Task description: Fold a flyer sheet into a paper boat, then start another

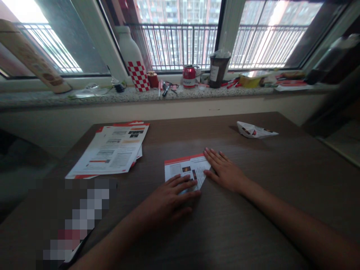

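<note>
A folded sheet of printed paper (180,167) with a red band along its far edge lies on the dark table in front of me. Its right side slants inward toward the near end. My left hand (171,197) rests on the near part of the paper, fingers stretched out and slightly apart, hiding that part. At the paper's right corner, my right hand (225,170) lies flat with its fingertips on the edge and the thumb apart. A folded paper boat (255,130) sits farther back on the right, touched by neither hand.
A stack of printed sheets (112,150) lies at the table's left, with a blurred-out object (84,221) nearer me. Behind the table, the window sill (98,98) carries a white bottle with red checks (133,60), a red can (189,77) and a lidded dark cup (218,69).
</note>
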Demonstrator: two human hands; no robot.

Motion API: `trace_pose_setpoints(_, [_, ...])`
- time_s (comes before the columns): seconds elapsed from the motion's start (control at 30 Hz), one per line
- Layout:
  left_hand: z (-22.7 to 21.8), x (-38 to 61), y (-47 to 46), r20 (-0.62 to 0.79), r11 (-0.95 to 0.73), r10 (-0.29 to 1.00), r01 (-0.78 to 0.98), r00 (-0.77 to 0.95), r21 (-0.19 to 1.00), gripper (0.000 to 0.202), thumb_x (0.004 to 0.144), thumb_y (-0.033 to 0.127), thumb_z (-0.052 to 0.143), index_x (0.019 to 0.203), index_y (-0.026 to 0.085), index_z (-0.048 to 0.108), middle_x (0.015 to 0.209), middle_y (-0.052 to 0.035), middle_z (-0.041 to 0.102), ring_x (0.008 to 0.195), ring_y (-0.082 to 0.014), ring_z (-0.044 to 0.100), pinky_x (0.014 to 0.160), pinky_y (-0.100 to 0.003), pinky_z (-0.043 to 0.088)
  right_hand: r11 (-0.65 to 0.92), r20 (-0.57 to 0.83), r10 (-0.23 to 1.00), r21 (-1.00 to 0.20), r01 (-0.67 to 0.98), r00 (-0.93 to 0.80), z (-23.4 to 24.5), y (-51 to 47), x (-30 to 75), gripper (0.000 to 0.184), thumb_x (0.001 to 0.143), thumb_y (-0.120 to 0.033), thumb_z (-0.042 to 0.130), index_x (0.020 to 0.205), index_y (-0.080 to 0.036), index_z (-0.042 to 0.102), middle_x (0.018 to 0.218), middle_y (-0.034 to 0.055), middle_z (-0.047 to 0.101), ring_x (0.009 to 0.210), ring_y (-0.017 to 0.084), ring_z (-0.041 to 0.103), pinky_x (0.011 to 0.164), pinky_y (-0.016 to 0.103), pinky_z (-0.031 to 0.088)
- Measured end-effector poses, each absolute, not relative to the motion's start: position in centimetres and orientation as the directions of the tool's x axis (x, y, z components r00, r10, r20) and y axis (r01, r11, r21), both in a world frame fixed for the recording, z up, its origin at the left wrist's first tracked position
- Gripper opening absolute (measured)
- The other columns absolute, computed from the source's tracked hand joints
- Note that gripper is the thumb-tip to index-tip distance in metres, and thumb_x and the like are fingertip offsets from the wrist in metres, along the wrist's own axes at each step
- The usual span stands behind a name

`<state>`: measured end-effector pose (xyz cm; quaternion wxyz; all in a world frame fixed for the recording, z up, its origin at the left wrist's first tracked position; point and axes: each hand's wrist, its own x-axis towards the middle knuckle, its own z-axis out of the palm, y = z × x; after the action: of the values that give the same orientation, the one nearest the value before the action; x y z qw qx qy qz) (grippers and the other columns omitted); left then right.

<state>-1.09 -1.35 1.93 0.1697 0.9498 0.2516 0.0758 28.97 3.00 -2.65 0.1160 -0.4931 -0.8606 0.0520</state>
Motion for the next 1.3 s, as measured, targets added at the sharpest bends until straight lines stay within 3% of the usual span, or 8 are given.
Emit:
trace_pose_setpoints(0.2, [2.1, -1.0, -1.4, 0.038, -0.800, 0.523, 0.474, 0.852, 0.367, 0.053, 0.103, 0.031, 0.066, 0.154, 0.035, 0.052, 0.165, -0.0042, 0.044, 0.155, -0.0321, 0.035, 0.125, -0.059, 0.034, 0.409, 0.164, 0.910, -0.218, 0.886, -0.380, -3.3, 3.5, 29.4, 0.065, 0.111, -0.049, 0.029, 0.168, -0.017, 0.025, 0.172, 0.0124, 0.028, 0.160, 0.028, 0.024, 0.129, 0.054, 0.024])
trace_pose_setpoints(0.33, [2.0, -1.1, -1.3, 0.050, -0.803, 0.514, 0.459, 0.857, 0.381, 0.052, 0.103, 0.033, 0.066, 0.153, 0.035, 0.053, 0.165, -0.0037, 0.045, 0.156, -0.0322, 0.034, 0.125, -0.060, 0.034, 0.350, 0.191, 0.932, -0.264, 0.899, -0.307, -3.6, 4.4, 30.3, 0.060, 0.110, -0.048, 0.031, 0.165, -0.022, 0.036, 0.170, 0.0113, 0.034, 0.159, 0.030, 0.029, 0.127, 0.057, 0.028])
trace_pose_setpoints(0.57, [2.1, -1.1, -1.3, 0.077, -0.791, 0.520, 0.446, 0.851, 0.418, 0.051, 0.102, 0.031, 0.067, 0.151, 0.035, 0.055, 0.164, -0.0041, 0.047, 0.156, -0.0323, 0.035, 0.126, -0.059, 0.033, 0.330, 0.283, 0.927, -0.317, 0.889, -0.244, -2.8, 5.6, 30.6, 0.047, 0.107, -0.039, 0.040, 0.145, -0.024, 0.062, 0.154, 0.0125, 0.057, 0.139, 0.034, 0.055, 0.113, 0.058, 0.046])
trace_pose_setpoints(0.8, [1.6, -1.2, -1.2, 0.061, -0.808, 0.502, 0.443, 0.863, 0.389, 0.054, 0.102, 0.031, 0.068, 0.153, 0.034, 0.052, 0.166, -0.0045, 0.044, 0.157, -0.0327, 0.032, 0.126, -0.059, 0.032, 0.335, 0.305, 0.925, -0.371, 0.866, -0.227, -2.4, 5.5, 30.8, 0.045, 0.108, -0.038, 0.039, 0.146, -0.026, 0.061, 0.154, 0.0123, 0.056, 0.139, 0.035, 0.054, 0.110, 0.060, 0.046])
trace_pose_setpoints(0.9, [1.5, -1.2, -1.2, 0.066, -0.808, 0.502, 0.440, 0.863, 0.392, 0.053, 0.102, 0.030, 0.067, 0.153, 0.034, 0.053, 0.166, -0.0046, 0.044, 0.157, -0.0325, 0.033, 0.126, -0.059, 0.032, 0.438, 0.354, 0.883, -0.388, 0.811, -0.307, -1.8, 4.7, 30.7, 0.048, 0.109, -0.039, 0.040, 0.154, -0.029, 0.052, 0.161, 0.0109, 0.048, 0.146, 0.032, 0.048, 0.116, 0.059, 0.043])
trace_pose_setpoints(1.0, [1.4, -1.2, -1.2, 0.090, -0.806, 0.507, 0.435, 0.857, 0.401, 0.052, 0.102, 0.029, 0.067, 0.152, 0.034, 0.053, 0.166, -0.0047, 0.044, 0.157, -0.0317, 0.032, 0.126, -0.058, 0.032, 0.596, 0.342, 0.800, -0.355, 0.720, -0.493, -1.0, 3.5, 30.3, 0.050, 0.110, -0.037, 0.042, 0.160, -0.035, 0.044, 0.165, 0.0064, 0.045, 0.150, 0.029, 0.043, 0.121, 0.058, 0.039])
trace_pose_setpoints(1.13, [1.2, -1.4, -1.2, 0.107, -0.810, 0.505, 0.428, 0.856, 0.401, 0.052, 0.103, 0.029, 0.066, 0.153, 0.035, 0.053, 0.166, -0.0038, 0.043, 0.158, -0.0312, 0.031, 0.127, -0.057, 0.031, 0.753, 0.295, 0.654, -0.341, 0.563, -0.696, -0.2, 2.2, 29.4, 0.046, 0.109, -0.036, 0.048, 0.155, -0.037, 0.051, 0.163, 0.0035, 0.049, 0.149, 0.026, 0.046, 0.122, 0.054, 0.040])
trace_pose_setpoints(1.3, [1.0, -1.4, -1.1, 0.066, -0.814, 0.504, 0.448, 0.861, 0.369, 0.053, 0.104, 0.030, 0.065, 0.155, 0.035, 0.051, 0.166, -0.0042, 0.043, 0.157, -0.0316, 0.031, 0.125, -0.058, 0.033, 0.783, 0.206, 0.594, -0.368, 0.501, -0.778, -0.1, 1.6, 28.9, 0.043, 0.109, -0.037, 0.051, 0.151, -0.031, 0.057, 0.159, 0.0049, 0.054, 0.149, 0.025, 0.047, 0.122, 0.051, 0.040])
